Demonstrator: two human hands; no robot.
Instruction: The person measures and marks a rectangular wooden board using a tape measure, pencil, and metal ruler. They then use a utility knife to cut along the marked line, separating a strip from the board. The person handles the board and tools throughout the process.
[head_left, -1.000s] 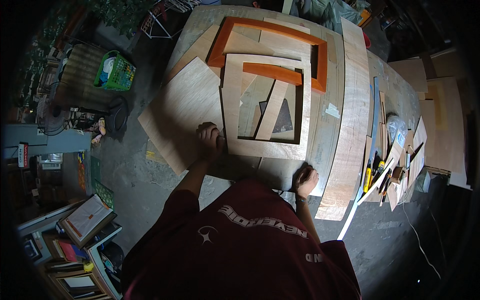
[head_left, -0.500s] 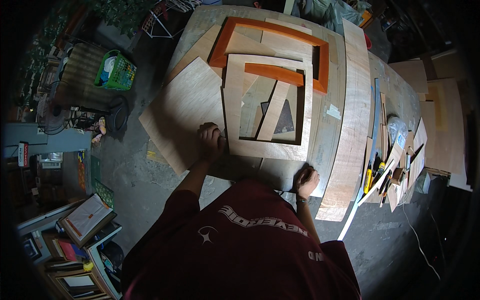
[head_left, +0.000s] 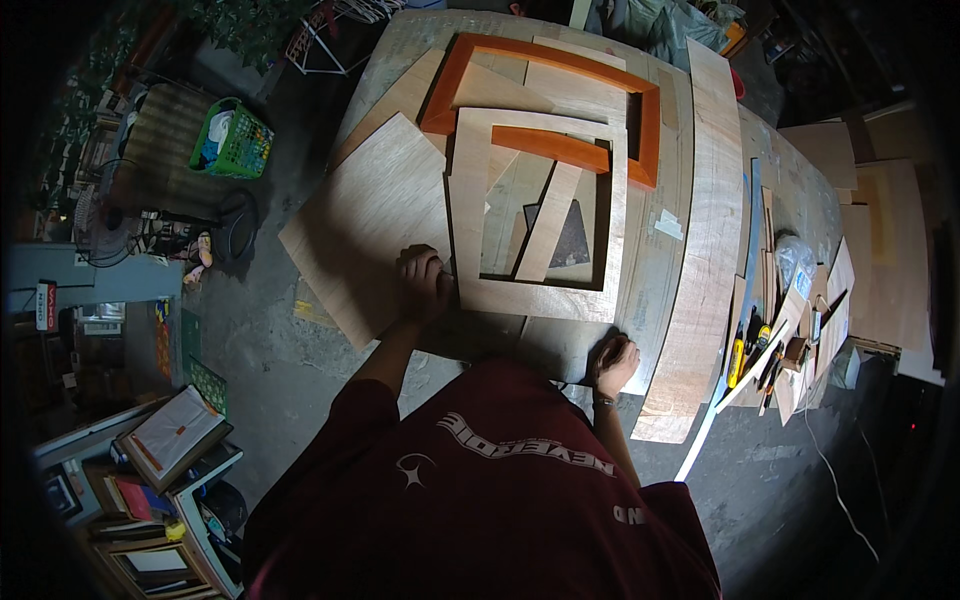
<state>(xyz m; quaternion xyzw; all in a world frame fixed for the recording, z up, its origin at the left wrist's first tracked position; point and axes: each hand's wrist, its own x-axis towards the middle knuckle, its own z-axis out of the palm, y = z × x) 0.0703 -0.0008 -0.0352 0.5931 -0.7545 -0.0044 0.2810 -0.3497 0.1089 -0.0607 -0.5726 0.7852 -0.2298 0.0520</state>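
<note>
Pale plywood frame (head_left: 470, 215) — left hand (head_left: 425, 280) on corner

Dim workshop light, brightest on the central plywood, dark vignetted corners, strong fisheye bending, sharp centre

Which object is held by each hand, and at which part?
The left hand grips the pale wooden frame at its lower left corner. The right hand rests at the worktable edge; whether it holds something cannot be told.
</note>
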